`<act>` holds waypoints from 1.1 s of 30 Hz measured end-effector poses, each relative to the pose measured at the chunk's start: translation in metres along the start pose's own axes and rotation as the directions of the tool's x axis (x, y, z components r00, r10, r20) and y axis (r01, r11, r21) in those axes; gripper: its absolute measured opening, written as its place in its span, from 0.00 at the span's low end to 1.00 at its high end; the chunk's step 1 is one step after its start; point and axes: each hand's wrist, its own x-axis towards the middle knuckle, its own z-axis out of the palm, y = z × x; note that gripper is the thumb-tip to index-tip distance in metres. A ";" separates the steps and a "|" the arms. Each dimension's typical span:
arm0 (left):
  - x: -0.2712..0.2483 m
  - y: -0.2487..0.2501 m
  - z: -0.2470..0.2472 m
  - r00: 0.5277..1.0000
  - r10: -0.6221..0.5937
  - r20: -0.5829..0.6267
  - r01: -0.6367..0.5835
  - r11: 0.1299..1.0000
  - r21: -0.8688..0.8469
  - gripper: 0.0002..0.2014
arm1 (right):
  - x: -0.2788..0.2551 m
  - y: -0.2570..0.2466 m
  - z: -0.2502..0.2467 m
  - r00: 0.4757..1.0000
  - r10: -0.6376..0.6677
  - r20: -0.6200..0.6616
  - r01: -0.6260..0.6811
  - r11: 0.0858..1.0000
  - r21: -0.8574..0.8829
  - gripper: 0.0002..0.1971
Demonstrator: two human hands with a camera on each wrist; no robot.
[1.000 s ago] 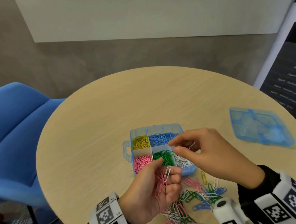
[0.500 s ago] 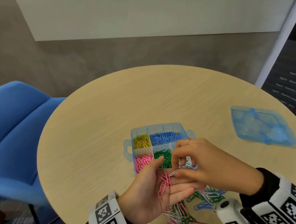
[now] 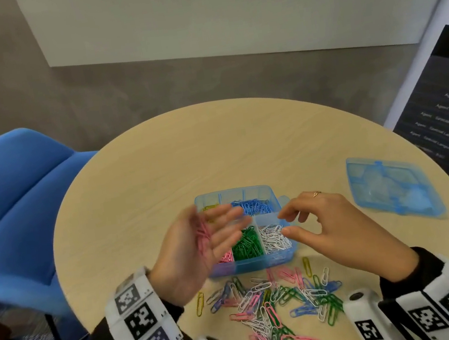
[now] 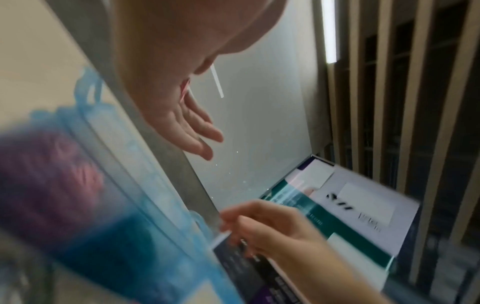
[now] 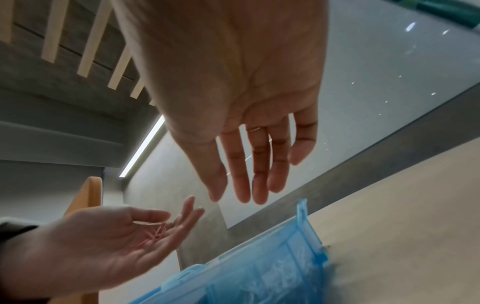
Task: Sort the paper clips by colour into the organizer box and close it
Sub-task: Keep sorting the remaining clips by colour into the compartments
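Left hand (image 3: pixel 197 249) open, palm tilted, a few pink clips (image 3: pixel 202 235) loose on its fingers, long axes running along the fingers toward the tips. Pink compartment (image 3: pixel 226 257) of the organizer box (image 3: pixel 260 262) lies right below that hand, nearer it than the right. Right hand (image 3: pixel 327 224) relaxed, empty, above the white clips (image 3: pixel 274 238); unsorted pile (image 3: pixel 273 308) nearer the person.

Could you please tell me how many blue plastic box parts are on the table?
2: the open organizer box at the centre, and its lid lying apart to the right.
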 end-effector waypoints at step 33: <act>-0.017 0.019 -0.031 0.908 -0.153 0.389 -0.410 -0.135 0.902 0.16 | -0.036 0.025 -0.004 0.894 0.046 0.445 0.051 0.978 -0.204 0.30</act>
